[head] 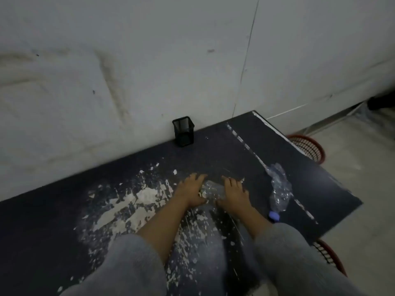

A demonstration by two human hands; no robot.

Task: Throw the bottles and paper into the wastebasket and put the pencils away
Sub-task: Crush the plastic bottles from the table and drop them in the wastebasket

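Note:
A crushed clear plastic bottle point(213, 190) lies on the dark table point(64, 221) between my two hands. My left hand point(191, 191) presses on its left end and my right hand point(233, 192) on its right end, both gripping it. A second crushed clear bottle point(279, 186) with a blue cap point(274, 216) lies to the right, near the table's right edge. A black mesh pencil holder point(183, 132) stands at the back against the wall. No pencils or paper show.
A red mesh wastebasket point(307, 147) sits on the floor beyond the table's right edge. Another red mesh basket point(330, 257) shows lower right, beside the front corner. White paint splatter covers the table's middle. A grey wall rises behind.

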